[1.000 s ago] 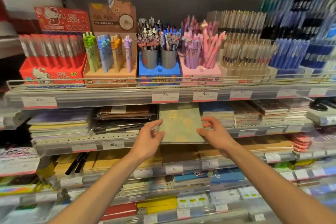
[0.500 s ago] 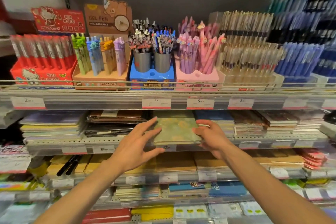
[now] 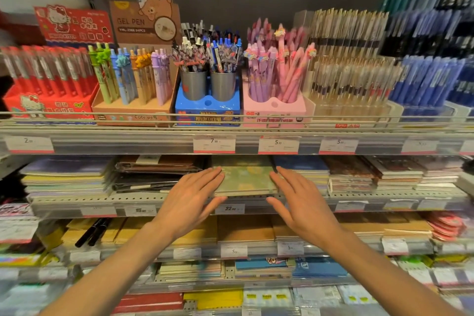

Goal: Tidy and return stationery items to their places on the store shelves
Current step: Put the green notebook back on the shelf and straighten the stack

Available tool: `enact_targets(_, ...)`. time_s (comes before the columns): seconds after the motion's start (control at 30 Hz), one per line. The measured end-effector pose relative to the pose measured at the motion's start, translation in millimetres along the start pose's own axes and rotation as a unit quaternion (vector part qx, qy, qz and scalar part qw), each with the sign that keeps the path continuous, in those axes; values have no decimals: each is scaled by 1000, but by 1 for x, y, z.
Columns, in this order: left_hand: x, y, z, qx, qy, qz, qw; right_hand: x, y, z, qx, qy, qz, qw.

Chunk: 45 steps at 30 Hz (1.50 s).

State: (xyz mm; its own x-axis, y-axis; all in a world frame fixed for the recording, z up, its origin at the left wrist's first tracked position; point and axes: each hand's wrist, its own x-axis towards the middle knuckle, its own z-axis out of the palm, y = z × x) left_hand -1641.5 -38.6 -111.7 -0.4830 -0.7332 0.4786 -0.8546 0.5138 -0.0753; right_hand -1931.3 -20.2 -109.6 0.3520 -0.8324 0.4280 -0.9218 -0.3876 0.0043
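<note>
Two hands are held out flat over the second shelf [image 3: 164, 196], fingers spread and nothing gripped. The left hand [image 3: 189, 202] is laid against the left edge of a green notebook [image 3: 245, 178], fingertips touching its corner, and the right hand [image 3: 300, 202] is set against the right edge the same way. So the notebook is bracketed between both palms, not pinched. It's lying flat on top of a stack, under the 7.90 price tag [image 3: 214, 144], with a 22.00 tag [image 3: 230, 209] on the rail right below it.

Brown plastic-wrapped notebooks [image 3: 159, 164] are seen just to the left of it, and a blue-covered stack [image 3: 300, 165] just to the right. Further left a pile of pastel pads [image 3: 64, 178] is stacked up.

On the top shelf, pen displays are lined up: a red cartoon-cat box [image 3: 48, 100], a tan gel pen box [image 3: 136, 100], a blue holder with two metal cups [image 3: 207, 108] full of pens, then a pink pen box [image 3: 274, 108]. The right side is pretty blurry, only rows of blue pens [image 3: 425, 79] can be made out.

Below the hands, tan notebooks [image 3: 245, 228] are laid in a row, and two black markers [image 3: 93, 232] are lying slanted across the ones at the left.
</note>
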Motion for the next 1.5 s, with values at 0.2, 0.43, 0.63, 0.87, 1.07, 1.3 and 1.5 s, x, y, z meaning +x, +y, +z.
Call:
enact_targets(0.2,9,-2,2,37,3,-8,999,20,4,23,-72,39,-42,996)
enact_targets(0.43,34,-10,9,82,-26,-55,995,48,1,25,-89,48,-16,995)
enact_targets(0.63,19,-13,17,82,-3,-28,996,49,2,29,-79,46,-9,996)
enact_targets(0.87,0,-14,29,91,-23,13,995,16,8,45,-101,9,-69,992)
enact_targets(1.07,15,-10,27,117,-54,-19,991,31,11,44,-117,-21,-49,992)
enact_targets(1.3,17,-6,31,117,-50,-17,992,31,18,42,-121,-37,-35,991)
enact_targets(1.5,20,-4,35,115,-50,-34,992,37,16,43,-110,-49,-19,993)
